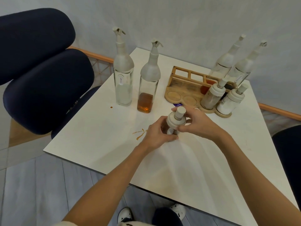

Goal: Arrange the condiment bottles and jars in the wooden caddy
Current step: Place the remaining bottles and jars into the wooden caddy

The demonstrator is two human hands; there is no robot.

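The small jar (176, 121) with a white lid and a knob on top is in the middle of the white table (179, 160), in front of the wooden caddy (180, 88). Both hands hold it. The left hand (156, 133) wraps round its glass side, and the right hand (197, 123) pinches the edge of the lid with curled fingers. I cannot tell if the jar's bottom touches the table.

Just left of the hands is a brown spill (140, 133), and a tiny brown drop (111, 107) sits farther back.

The caddy has two bare round spots at its front left (the nearer one is (189, 99)). Two more small jars (211, 97) stand in its front right spots, and two tall bottles (223, 64) stand behind them. A purple card (178, 105) peeks out under the caddy's front edge.

Left of the caddy, on the table, stand a vinegar bottle (123, 79) and a bottle with amber liquid (147, 88). Dark blue chairs (40, 79) are at the far left.
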